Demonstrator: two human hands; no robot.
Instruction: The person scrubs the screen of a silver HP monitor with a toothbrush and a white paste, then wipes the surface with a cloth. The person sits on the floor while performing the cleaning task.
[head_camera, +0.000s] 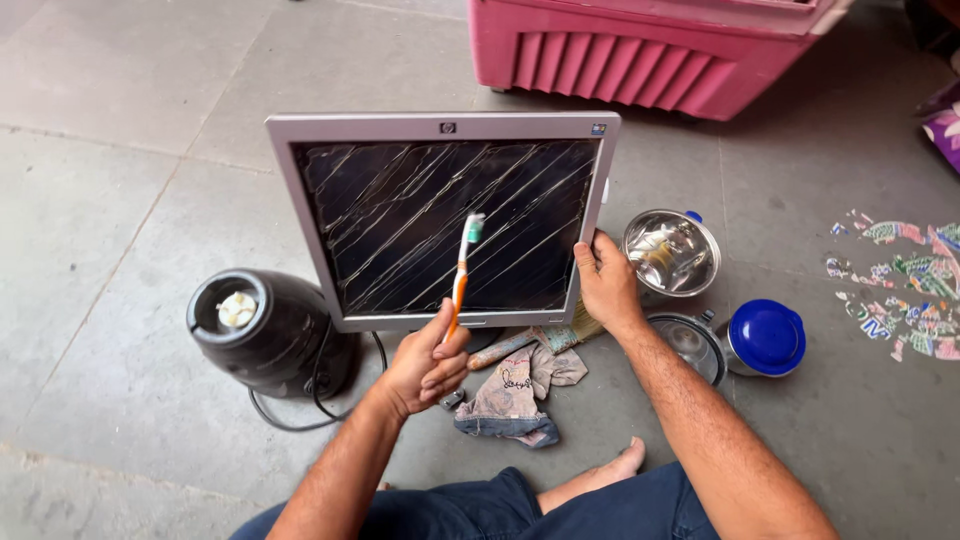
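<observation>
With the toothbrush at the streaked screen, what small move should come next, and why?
Probably a short stroke of the toothbrush down along the pale streaks. The left hand holds it with the head on the monitor screen, the right hand steadies the frame edge, and streaks cover the whole dark panel.

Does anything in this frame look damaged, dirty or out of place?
Yes. The monitor screen is covered in pale diagonal streaks, either smears or scratches. The left hand holds a toothbrush to it, an odd tool here; the right hand grips the frame. Torn coloured scraps litter the floor at right.
</observation>
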